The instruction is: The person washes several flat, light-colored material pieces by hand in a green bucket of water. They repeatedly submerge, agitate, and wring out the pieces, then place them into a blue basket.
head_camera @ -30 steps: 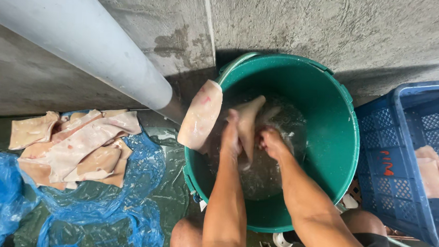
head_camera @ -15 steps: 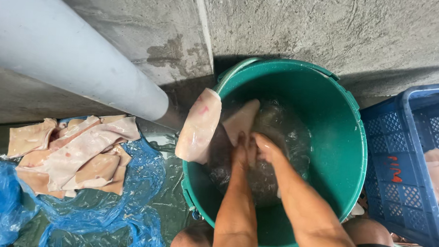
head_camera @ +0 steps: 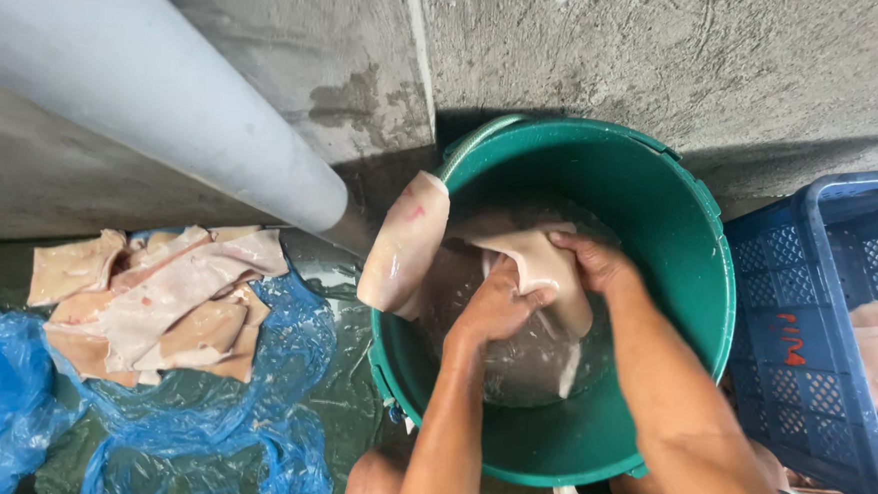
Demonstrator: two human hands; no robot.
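Fingers (head_camera: 516, 306) half-hidden behind pale skin (head_camera: 543, 268)

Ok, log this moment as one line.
left hand: grips pale meat slab | right hand: grips same slab | where: over water in green bucket | second slab: draped on rim

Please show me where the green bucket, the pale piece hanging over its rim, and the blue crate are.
green bucket (head_camera: 702, 291): head view, right inner wall.
pale piece (head_camera: 404, 240): head view, its middle.
blue crate (head_camera: 758, 274): head view, left wall.

We held a pale skin piece (head_camera: 543, 268) with both hands, left (head_camera: 493, 305) and right (head_camera: 598, 262), over water in the green bucket (head_camera: 697, 291).
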